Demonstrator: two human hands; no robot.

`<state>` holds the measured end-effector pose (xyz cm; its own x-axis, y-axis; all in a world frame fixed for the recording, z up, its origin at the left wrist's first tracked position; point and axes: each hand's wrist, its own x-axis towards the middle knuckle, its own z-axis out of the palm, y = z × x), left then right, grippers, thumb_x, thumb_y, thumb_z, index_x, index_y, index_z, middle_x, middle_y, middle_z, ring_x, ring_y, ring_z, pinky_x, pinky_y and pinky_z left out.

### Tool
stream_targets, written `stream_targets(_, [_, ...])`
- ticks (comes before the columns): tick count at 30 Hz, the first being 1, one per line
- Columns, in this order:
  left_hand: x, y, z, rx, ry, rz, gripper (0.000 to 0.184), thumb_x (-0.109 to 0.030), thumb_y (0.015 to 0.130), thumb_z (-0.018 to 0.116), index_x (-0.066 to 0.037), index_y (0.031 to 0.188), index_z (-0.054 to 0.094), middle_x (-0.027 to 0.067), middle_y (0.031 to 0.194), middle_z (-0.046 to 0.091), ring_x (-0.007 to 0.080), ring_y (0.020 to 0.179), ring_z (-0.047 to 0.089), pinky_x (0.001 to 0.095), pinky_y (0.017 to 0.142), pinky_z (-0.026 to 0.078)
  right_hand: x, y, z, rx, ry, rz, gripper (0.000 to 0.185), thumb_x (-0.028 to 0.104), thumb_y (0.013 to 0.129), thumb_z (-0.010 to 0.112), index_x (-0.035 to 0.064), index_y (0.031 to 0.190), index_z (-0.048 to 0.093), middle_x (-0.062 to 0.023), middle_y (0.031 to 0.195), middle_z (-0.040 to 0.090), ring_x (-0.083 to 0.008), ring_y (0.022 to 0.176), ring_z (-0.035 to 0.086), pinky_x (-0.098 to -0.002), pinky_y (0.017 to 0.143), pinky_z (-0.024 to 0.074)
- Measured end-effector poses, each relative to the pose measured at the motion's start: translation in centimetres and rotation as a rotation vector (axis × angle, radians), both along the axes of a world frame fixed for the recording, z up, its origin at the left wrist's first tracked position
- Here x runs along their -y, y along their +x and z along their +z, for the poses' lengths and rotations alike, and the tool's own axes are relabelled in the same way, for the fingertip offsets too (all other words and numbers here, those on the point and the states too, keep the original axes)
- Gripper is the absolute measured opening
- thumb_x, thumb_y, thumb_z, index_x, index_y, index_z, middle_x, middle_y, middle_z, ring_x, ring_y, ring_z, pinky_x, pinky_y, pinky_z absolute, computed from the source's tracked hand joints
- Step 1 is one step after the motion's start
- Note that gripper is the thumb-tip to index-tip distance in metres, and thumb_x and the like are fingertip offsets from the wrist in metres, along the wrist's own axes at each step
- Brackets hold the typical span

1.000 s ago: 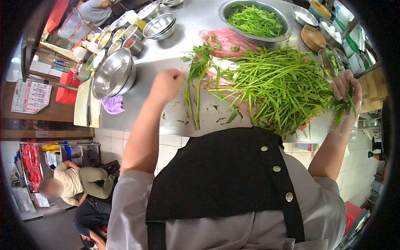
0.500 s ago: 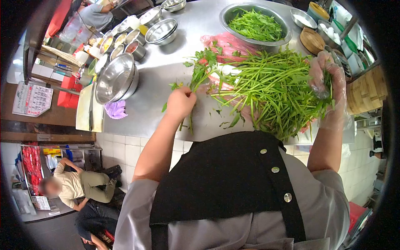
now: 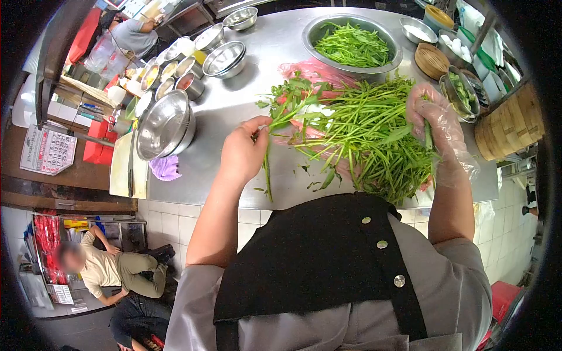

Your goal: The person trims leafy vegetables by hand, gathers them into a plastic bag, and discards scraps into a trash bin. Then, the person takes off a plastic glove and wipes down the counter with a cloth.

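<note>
A big heap of long-stemmed leafy greens (image 3: 374, 128), looking like water spinach, lies on the steel table. My bare left hand (image 3: 246, 147) is closed at the heap's left side, pinching a leafy stem between thumb and fingers; a thin stalk (image 3: 268, 178) hangs below it. My right hand (image 3: 430, 114), in a clear plastic glove, curls over the heap's right end with green stems in its fingers. Pink plastic bag (image 3: 310, 71) shows under and behind the heap. Beyond it, a large steel basin (image 3: 309, 42) holds cut greens.
Steel bowls (image 3: 164, 126) and a purple cloth (image 3: 165, 168) are at left, beside a cutting board with a knife (image 3: 130, 169). Bamboo steamers (image 3: 508, 130) and a small bowl of greens (image 3: 461, 93) stand at right. Other people are at far left.
My right hand has moved left, inward over the heap, uncovering the small bowl of greens. My left hand has turned and shifted slightly left. The view has tilted a little.
</note>
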<state>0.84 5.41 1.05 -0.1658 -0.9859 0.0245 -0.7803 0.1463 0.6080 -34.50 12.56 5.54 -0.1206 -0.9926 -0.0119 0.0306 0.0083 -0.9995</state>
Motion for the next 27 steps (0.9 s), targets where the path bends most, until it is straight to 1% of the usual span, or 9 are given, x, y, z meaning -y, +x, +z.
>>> stream_targets(4, [-0.2,0.0,-0.3,0.066,-0.166,-0.04,0.021,-0.019,0.093,0.066,-0.01,0.111,0.074,0.017,0.101,0.069,0.0296,0.085,0.068,0.0395,0.078,0.052,0.0,1.0,0.2,-0.098,0.002,0.045,0.009,0.02,0.087,0.059,0.011,0.088,0.058,0.006,0.072,0.049,-0.0046,0.066,0.041,-0.0201,0.06,0.0329])
stream_targets(5, [-0.4,-0.1,0.0,0.075,-0.164,-0.037,0.022,-0.02,0.092,0.067,-0.01,0.11,0.074,0.0171,0.101,0.069,0.0309,0.087,0.067,0.0402,0.078,0.052,0.1,0.5,-0.2,-0.261,-0.053,0.069,0.008,0.017,0.09,0.061,0.0094,0.09,0.059,0.0051,0.079,0.053,-0.0057,0.076,0.047,-0.0221,0.07,0.0405])
stream_targets(8, [-1.0,-0.8,1.1,0.123,-0.159,-0.028,0.02,-0.02,0.091,0.069,-0.009,0.107,0.075,0.0156,0.096,0.067,0.0321,0.085,0.067,0.0405,0.077,0.053,0.9,2.1,0.0,-0.445,-0.277,0.127,0.008,0.014,0.092,0.063,0.0065,0.092,0.06,0.0028,0.086,0.058,-0.0083,0.088,0.052,-0.0272,0.082,0.0459])
stream_targets(9, [-1.1,-0.9,1.0,0.136,-0.177,-0.037,0.019,-0.02,0.09,0.069,-0.009,0.105,0.075,0.0153,0.096,0.067,0.0322,0.084,0.067,0.0405,0.077,0.053,0.8,2.7,0.8,-0.527,-0.294,0.159,0.008,0.012,0.092,0.065,0.0039,0.094,0.063,-0.004,0.088,0.065,-0.0148,0.093,0.061,-0.0327,0.089,0.0489])
stream_targets(12, [-1.4,-1.4,1.0,0.165,-0.242,-0.08,0.017,-0.019,0.089,0.07,-0.008,0.102,0.074,0.0141,0.095,0.067,0.0323,0.082,0.066,0.0406,0.075,0.052,1.7,4.8,1.1,-0.704,-0.471,0.242,0.011,0.013,0.09,0.067,0.0033,0.095,0.066,-0.012,0.09,0.069,-0.0263,0.093,0.068,-0.038,0.088,0.0515])
stream_targets(13, [-1.6,-1.6,1.1,0.168,-0.272,-0.105,0.017,-0.019,0.089,0.07,-0.008,0.101,0.074,0.0137,0.094,0.067,0.0321,0.081,0.066,0.0407,0.075,0.052,2.4,5.3,0.8,-0.878,-0.569,0.28,0.014,0.014,0.089,0.066,0.0032,0.097,0.069,-0.0179,0.093,0.07,-0.0376,0.093,0.068,-0.0433,0.086,0.0535])
stream_targets(16, [-2.2,-2.3,1.7,0.164,-0.307,-0.161,0.015,-0.017,0.088,0.071,-0.008,0.099,0.074,0.0128,0.091,0.066,0.0316,0.079,0.066,0.041,0.073,0.052,4.4,6.9,-1.8,-1.185,-0.569,0.382,0.016,0.013,0.089,0.066,0.0036,0.101,0.071,-0.0169,0.098,0.07,-0.0349,0.091,0.069,-0.0438,0.084,0.0555])
stream_targets(19, [-2.6,-2.6,2.1,0.147,-0.347,-0.197,0.014,-0.015,0.088,0.072,-0.008,0.099,0.074,0.0124,0.087,0.064,0.0308,0.078,0.065,0.0406,0.071,0.051,5.4,8.0,-1.8,-1.399,-0.332,0.523,0.022,0.02,0.089,0.065,0.0046,0.102,0.072,-0.0181,0.097,0.07,-0.0376,0.092,0.068,-0.0464,0.085,0.0544])
stream_targets(27, [-2.6,-2.2,2.2,-0.019,-0.334,-0.209,0.014,-0.012,0.088,0.073,-0.006,0.1,0.074,0.0108,0.082,0.06,0.0251,0.069,0.059,0.0344,0.066,0.05,6.0,7.5,-2.6,-0.951,-0.201,0.68,0.027,0.021,0.088,0.064,0.0025,0.107,0.07,-0.0201,0.099,0.07,-0.0343,0.093,0.068,-0.0414,0.086,0.0525])
